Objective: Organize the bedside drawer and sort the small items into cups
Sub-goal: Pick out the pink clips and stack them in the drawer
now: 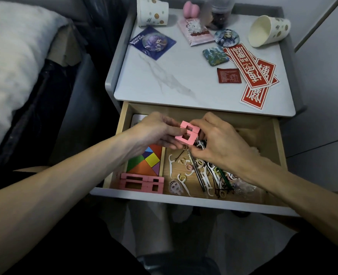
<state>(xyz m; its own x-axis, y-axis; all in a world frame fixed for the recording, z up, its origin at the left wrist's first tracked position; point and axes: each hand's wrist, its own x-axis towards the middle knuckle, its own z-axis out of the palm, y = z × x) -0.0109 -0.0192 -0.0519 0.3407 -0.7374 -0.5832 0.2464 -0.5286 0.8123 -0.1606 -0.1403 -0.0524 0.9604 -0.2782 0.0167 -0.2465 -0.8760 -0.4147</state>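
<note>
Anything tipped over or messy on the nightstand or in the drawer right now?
Yes. The right paper cup lies tipped on its side on the nightstand top instead of standing. In the drawer, floss picks, hair ties and hairpins sit mixed in one tangled heap on the right side.

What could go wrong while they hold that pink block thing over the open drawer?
1. The left hand and right hand only pinch the pink block piece with their fingers. It could slip and drop into the tangle of floss picks below.
2. The paper cup at the back right lies on its side, so it might roll, and small items put in could spill out.
</note>
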